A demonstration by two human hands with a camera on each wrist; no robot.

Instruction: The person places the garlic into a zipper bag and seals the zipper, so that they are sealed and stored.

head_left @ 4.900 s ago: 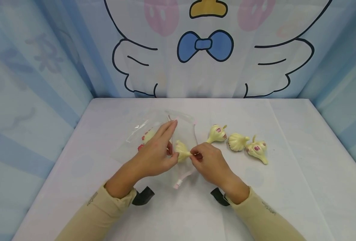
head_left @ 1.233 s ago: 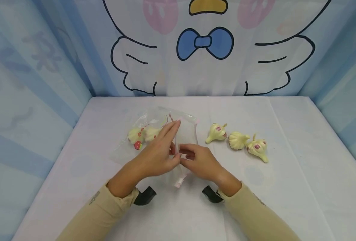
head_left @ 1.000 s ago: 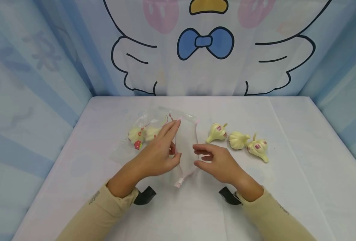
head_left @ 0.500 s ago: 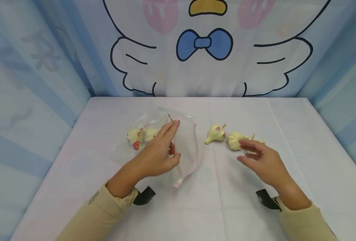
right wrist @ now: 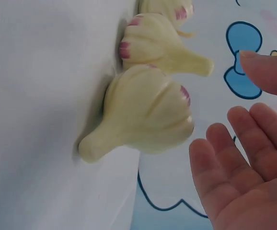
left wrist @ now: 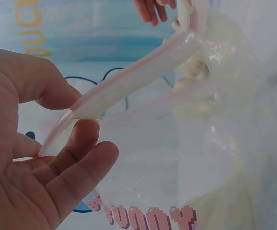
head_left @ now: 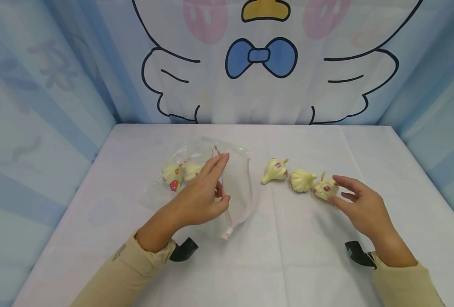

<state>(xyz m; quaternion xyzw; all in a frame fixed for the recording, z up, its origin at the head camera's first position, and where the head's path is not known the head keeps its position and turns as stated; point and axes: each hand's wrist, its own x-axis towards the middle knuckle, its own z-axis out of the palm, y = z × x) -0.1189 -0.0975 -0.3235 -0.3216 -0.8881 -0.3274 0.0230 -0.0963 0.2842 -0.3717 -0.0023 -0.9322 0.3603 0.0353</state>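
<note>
My left hand [head_left: 200, 202] pinches the pink rim [left wrist: 133, 74] of a clear plastic bag [head_left: 237, 170] and holds its mouth apart. Two pale garlic bulbs [head_left: 172, 173] show inside the bag, partly behind the left hand. Three more garlic bulbs lie in a row to the bag's right. Beside the rightmost garlic bulb [head_left: 324, 188] is my right hand [head_left: 367, 211], thumb and fingers spread. In the right wrist view a small gap parts its fingertips from that bulb [right wrist: 148, 110]. The middle bulb [head_left: 302, 180] and the left bulb [head_left: 275, 169] lie untouched.
A white cloth covers the table [head_left: 311, 268]. Behind it hangs a printed curtain with a blue bow tie [head_left: 261, 56], and blue curtains close both sides. Black wrist mounts [head_left: 184, 250] sit at both cuffs.
A garlic bulb that my right hand held at the bag's mouth has gone into the bag. My right hand has since moved right to the rightmost bulb. The left hand has stayed put.
</note>
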